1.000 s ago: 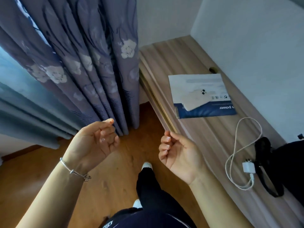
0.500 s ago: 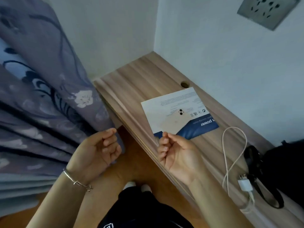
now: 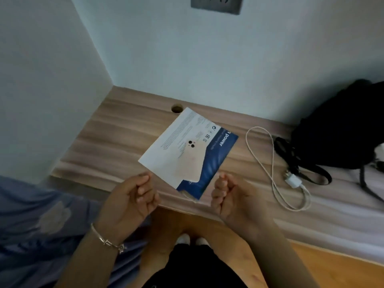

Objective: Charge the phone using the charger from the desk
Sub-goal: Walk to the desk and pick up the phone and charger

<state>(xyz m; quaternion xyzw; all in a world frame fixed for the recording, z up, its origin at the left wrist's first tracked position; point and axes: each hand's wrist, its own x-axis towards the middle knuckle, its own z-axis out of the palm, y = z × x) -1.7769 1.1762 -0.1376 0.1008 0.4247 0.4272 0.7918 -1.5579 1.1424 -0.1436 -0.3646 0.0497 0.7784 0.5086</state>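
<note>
A pale phone [image 3: 187,161] lies camera side up on a white and blue leaflet [image 3: 176,134] on the wooden desk [image 3: 116,138]. To its right lies the white charger plug [image 3: 293,180] with its looped white cable [image 3: 259,142]. A grey wall socket [image 3: 216,5] sits high on the wall above the desk. My left hand [image 3: 133,196] hovers at the desk's front edge, just left of the leaflet, fingers curled and holding nothing. My right hand [image 3: 232,198] hangs just right of the leaflet's near corner, curled into a loose fist, a hand's width left of the cable.
A black bag [image 3: 342,125] with straps lies at the right end of the desk, touching the cable. A round cable hole [image 3: 177,108] is behind the leaflet. A blue flowered curtain [image 3: 41,215] hangs at the lower left. Walls close off the desk's left and back.
My view has swung from the curtain to face the desk and wall squarely. Both hands have come forward to the desk edge, either side of the leaflet. The socket is now overhead.
</note>
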